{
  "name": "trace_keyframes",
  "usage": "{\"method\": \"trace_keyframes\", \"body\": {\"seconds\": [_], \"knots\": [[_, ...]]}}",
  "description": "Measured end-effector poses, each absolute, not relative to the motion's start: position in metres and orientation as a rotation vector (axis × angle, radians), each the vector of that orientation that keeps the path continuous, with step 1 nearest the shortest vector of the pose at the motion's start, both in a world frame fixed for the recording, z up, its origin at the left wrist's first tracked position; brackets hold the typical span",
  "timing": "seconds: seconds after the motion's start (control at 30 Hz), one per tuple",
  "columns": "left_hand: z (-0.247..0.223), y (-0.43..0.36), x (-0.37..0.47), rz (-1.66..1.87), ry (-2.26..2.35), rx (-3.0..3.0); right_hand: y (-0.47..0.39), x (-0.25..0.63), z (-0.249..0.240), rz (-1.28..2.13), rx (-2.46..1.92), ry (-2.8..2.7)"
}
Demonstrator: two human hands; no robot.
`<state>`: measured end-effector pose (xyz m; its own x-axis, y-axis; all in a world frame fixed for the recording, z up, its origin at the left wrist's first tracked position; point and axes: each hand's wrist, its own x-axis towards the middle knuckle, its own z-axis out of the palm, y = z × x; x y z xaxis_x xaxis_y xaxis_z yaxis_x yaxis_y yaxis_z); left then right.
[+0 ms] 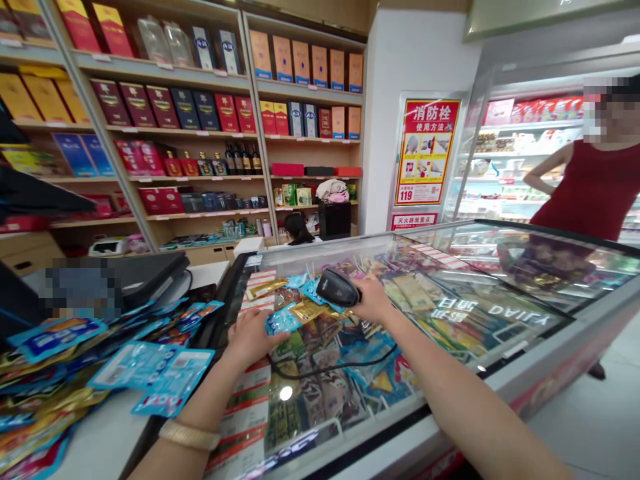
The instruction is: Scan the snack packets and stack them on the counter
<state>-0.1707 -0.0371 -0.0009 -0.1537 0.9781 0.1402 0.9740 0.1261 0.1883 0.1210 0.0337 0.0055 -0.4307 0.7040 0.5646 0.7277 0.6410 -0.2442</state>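
My right hand [373,300] is wrapped round the handle of a black barcode scanner [334,288], whose head points left above several small packets on the glass freezer top. Between the thumb and fingers of my left hand [253,337] is a light blue packet [283,320], held at its left end. A gold packet [307,311] lies just right of it, partly under the scanner. Another gold packet [267,288] rests farther back. The scanner's black cable [340,365] curves across the glass in front of both hands.
A heap of blue and gold packets [60,373] covers the counter at left. The glass-topped freezer [500,363] stretches right. Boxed goods fill the shelves [185,137] behind. A person in red [585,187] stands beyond the freezer; another person's dark hair [299,228] shows behind it.
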Motion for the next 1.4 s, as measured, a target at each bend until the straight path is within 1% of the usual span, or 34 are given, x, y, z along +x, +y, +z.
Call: {"method": "trace_keyframes", "body": {"seconds": [0.27,0.4,0.7,1.4], "knots": [[0.003,-0.040,-0.195,1.016,1.940,1.971,0.026,0.111,0.004,-0.014,-1.001,-2.346],[0.011,-0.044,-0.197,1.183,1.857,1.993,0.021,0.106,0.003,-0.027,-0.959,-2.389],[0.011,-0.048,-0.190,1.114,1.900,2.125,0.013,0.100,0.005,0.007,-0.874,-2.463],[0.007,-0.047,-0.186,1.072,1.857,2.213,0.014,0.099,0.003,-0.009,-0.959,-2.479]]}}
